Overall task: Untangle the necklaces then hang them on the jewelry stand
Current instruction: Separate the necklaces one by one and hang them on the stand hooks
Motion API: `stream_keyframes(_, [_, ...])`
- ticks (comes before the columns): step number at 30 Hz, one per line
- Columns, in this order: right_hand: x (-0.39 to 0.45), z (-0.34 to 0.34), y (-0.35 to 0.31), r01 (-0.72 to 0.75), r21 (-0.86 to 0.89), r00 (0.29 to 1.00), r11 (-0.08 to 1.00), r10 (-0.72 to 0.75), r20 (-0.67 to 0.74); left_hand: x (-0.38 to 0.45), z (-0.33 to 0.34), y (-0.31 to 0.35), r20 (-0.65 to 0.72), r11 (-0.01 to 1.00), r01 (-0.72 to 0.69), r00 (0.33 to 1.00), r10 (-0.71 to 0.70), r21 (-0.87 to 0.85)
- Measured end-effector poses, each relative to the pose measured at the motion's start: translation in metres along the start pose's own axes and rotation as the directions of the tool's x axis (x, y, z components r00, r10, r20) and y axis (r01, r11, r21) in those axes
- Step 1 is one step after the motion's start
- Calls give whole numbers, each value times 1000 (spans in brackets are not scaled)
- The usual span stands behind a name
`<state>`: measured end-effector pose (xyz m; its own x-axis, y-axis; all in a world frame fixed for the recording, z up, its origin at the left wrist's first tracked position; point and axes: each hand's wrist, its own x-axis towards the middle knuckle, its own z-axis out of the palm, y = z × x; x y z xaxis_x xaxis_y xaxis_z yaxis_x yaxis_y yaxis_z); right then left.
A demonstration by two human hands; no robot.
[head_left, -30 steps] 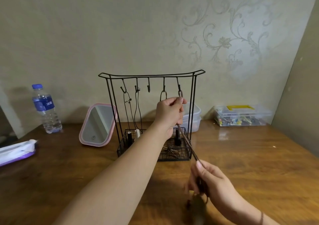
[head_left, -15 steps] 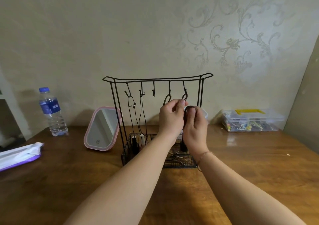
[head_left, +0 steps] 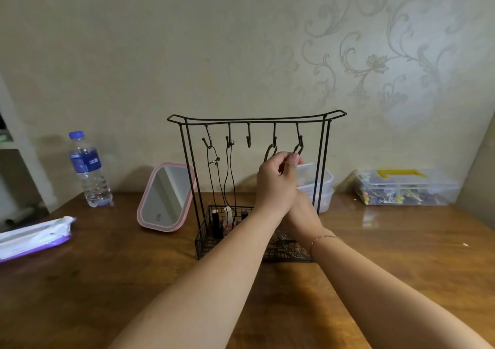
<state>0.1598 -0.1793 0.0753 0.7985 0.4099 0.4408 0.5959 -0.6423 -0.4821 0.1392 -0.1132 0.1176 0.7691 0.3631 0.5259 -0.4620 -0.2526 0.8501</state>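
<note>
At frame centre, my left hand (head_left: 277,181) pinches a thin dark cord necklace (head_left: 298,149) at the rightmost hook of the black wire jewelry stand (head_left: 257,120). My right hand (head_left: 301,211) sits behind it; I cannot tell its grip. The cord looks light, limp and snag-prone, so I'd hold near the loop.

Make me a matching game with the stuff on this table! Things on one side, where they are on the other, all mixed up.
Things:
1. water bottle
2. pink mirror
3. box with the yellow handle
4. lipstick

Places:
A. far right, by the wall
B. inside the basket of the jewelry stand
C. far left, by the wall
D. leaning just left of the stand

Pairs: 1-C, 2-D, 3-A, 4-B
</note>
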Motion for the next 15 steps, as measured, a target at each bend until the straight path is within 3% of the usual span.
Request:
stream_keyframes(7, [-15,1,10,168,53,965,984,-175,194,-2,-4,1,63,999,-24,998,21,34])
stream_keyframes(15, [-48,-19,12,144,-334,975,931,-75,211,-14,2,-13,78,996,-68,995,64,54])
